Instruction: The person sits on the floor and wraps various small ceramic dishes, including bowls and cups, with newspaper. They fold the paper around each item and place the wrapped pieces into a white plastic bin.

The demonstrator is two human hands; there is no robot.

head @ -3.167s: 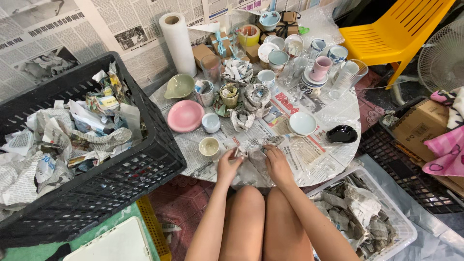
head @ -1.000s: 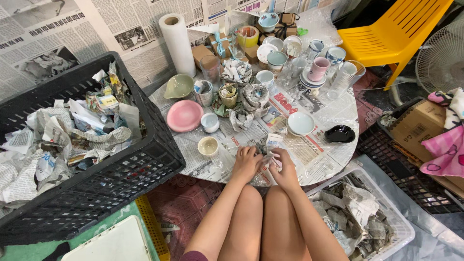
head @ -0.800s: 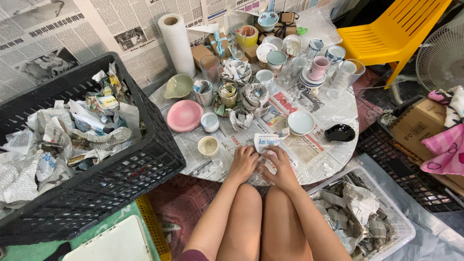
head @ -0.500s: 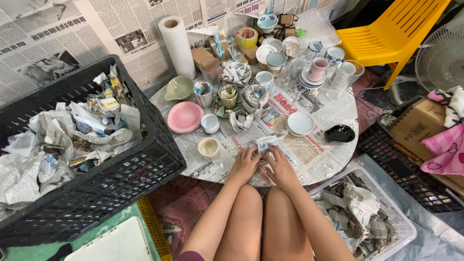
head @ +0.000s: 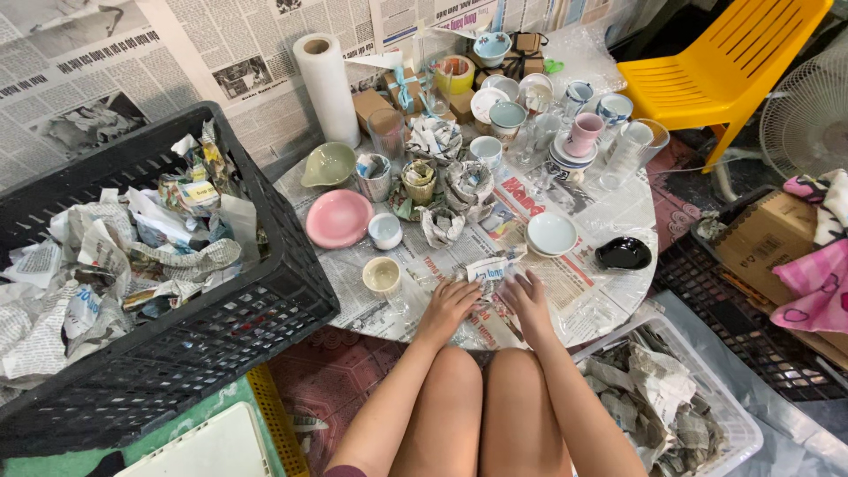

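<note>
A low round surface [head: 609, 291] covered with newspaper sheets carries crockery. On it lie a pink plate [head: 338, 218], a white bowl [head: 551, 233], a black dish [head: 623, 253], a cream cup [head: 382, 275] and newspaper-wrapped bundles [head: 442, 226].
</note>
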